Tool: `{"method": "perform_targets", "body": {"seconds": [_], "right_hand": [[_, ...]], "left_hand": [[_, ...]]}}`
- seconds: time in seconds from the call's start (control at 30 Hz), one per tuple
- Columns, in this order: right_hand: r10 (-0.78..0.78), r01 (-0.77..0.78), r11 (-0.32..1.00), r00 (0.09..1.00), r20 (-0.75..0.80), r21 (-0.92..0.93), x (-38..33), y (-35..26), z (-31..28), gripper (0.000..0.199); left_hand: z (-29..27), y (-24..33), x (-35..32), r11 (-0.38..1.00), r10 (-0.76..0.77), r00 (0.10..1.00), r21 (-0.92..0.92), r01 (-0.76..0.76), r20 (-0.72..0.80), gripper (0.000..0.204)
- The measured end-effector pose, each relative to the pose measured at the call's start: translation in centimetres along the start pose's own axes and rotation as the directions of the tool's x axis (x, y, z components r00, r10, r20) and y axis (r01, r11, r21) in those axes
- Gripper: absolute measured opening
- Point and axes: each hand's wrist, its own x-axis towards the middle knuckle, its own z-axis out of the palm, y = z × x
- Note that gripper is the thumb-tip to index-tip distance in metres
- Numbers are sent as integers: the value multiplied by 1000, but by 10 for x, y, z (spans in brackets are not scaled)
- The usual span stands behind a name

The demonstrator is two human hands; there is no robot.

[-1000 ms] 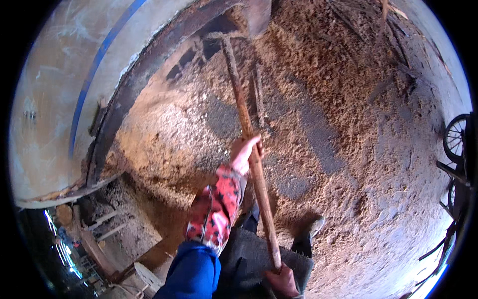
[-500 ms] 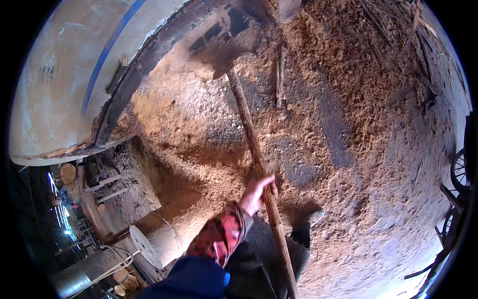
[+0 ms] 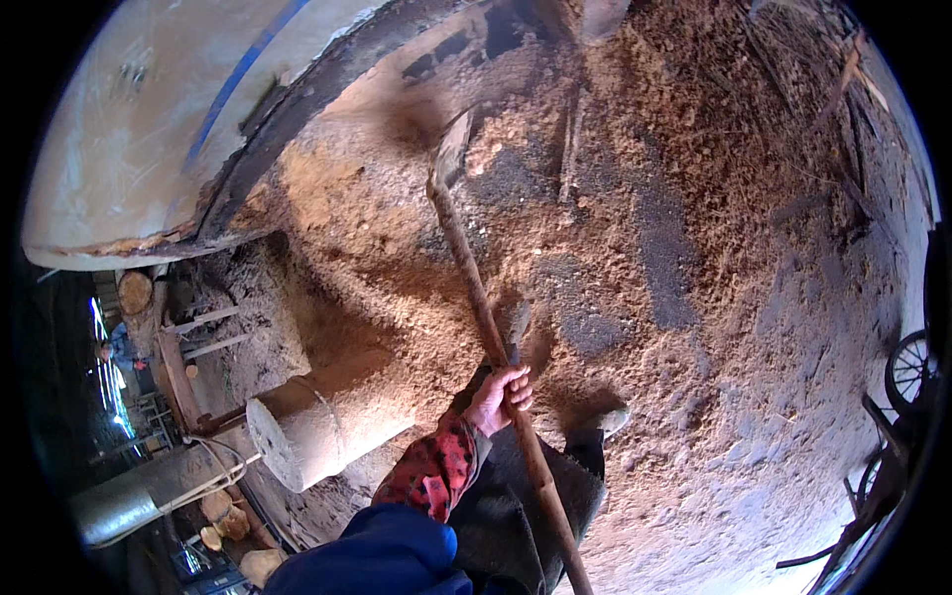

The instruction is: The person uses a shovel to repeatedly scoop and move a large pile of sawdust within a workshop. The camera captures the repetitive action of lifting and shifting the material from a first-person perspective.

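My left hand (image 3: pixel 501 399) is closed round the wooden handle of a shovel (image 3: pixel 474 293), its sleeve red-patterned under blue. The handle slants from the lower edge up to the far end, where a narrow, pale blade (image 3: pixel 454 149) is tilted and seen nearly edge-on. Around the blade lies loose brown sawdust-like material (image 3: pixel 347 213), with a dark blurred patch beside it. My right hand is out of view. The handle's lower end runs out of the picture. Below my left hand, one shoe (image 3: pixel 615 422) shows on the littered ground.
A large pale curved panel (image 3: pixel 129 159) with a blue stripe overhangs the upper left. A log (image 3: pixel 317 431) lies at lower left, near a metal cylinder (image 3: pixel 129 501). Sticks (image 3: pixel 853 129) lie at upper right, a spoked wheel (image 3: pixel 907 367) at the right edge. A distant person (image 3: pixel 121 347) seems to stand at left.
The shovel's blade has turned, now showing a pale narrow side. My left hand has moved slightly left and nearer, still round the handle. The whole view has shifted a little.
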Motion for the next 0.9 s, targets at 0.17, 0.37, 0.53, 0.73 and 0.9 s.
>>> {"method": "perform_targets", "body": {"seconds": [0.17,0.37,0.53,0.73,0.9], "right_hand": [[-161,170,977,984,78,-128,13,18,-16,37],[-52,103,969,974,222,-224,-2,65,-35,28],[-163,-2,943,871,-464,-334,-97,114,-90,15],[149,-410,751,869,-472,-518,-165,68,-175,19],[92,-400,683,877,-472,-611,-125,-59,-221,24]], "left_hand": [[-34,-9,-6,998,43,917,63,-20,-396,18],[-74,-73,5,999,-6,894,30,22,-447,19],[-25,-173,12,896,-262,959,-396,200,-107,21],[102,-232,17,856,-450,884,-344,386,-129,29],[129,-201,39,857,-366,931,-388,338,3,28]]}}
